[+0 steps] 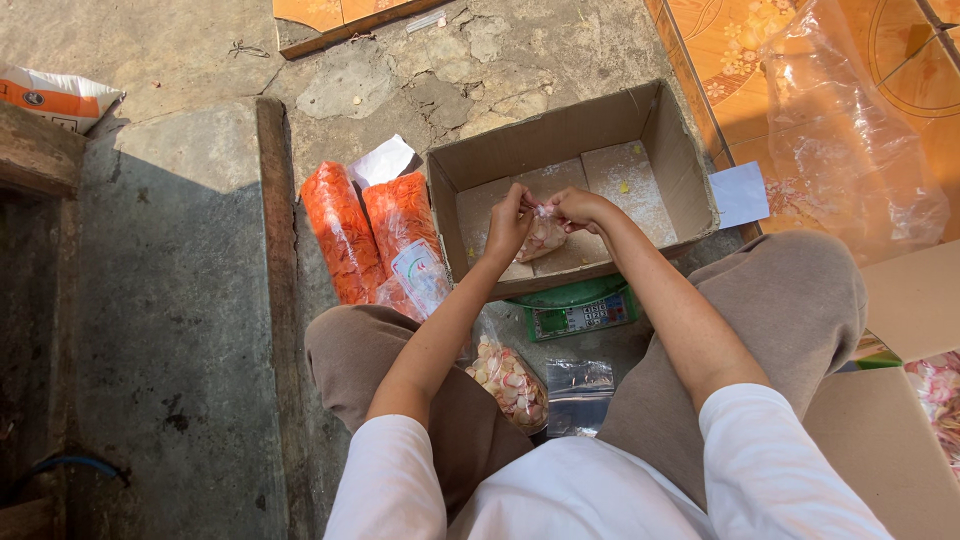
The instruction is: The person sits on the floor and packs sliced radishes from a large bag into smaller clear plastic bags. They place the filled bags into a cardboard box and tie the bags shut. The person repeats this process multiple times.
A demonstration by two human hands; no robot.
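The person sits on the floor with knees spread, and both hands meet over an open cardboard box [668, 150] that lies at twelve o'clock from the lap. The left hand [509, 222] is closed in a pinch, fingertips gripping the gathered neck of a small clear bag of pale crackers [545, 238]. The right hand [578, 207] is likewise pinched shut on the same neck from the three o'clock side, so the two hands touch at the top of the bag. The bag's body hangs just below the fingers, at six o'clock from them, and rests on or just above the box's bottom; which of the two cannot be told.

Between the knees, at six o'clock from the box, stands a green scale [578, 309], partly hidden by the box's near wall. Nearer the body lie a filled bag of pale chips [512, 382] beside the left forearm and an empty clear bag [580, 385] just to its three o'clock side. At nine o'clock from the box two long packs of orange crackers [370, 235] lie side by side on the concrete floor [180, 300]. At two o'clock a large crumpled plastic bag [850, 150] sits on orange tiles [735, 45]. Nothing stands between the hands and the small bag.
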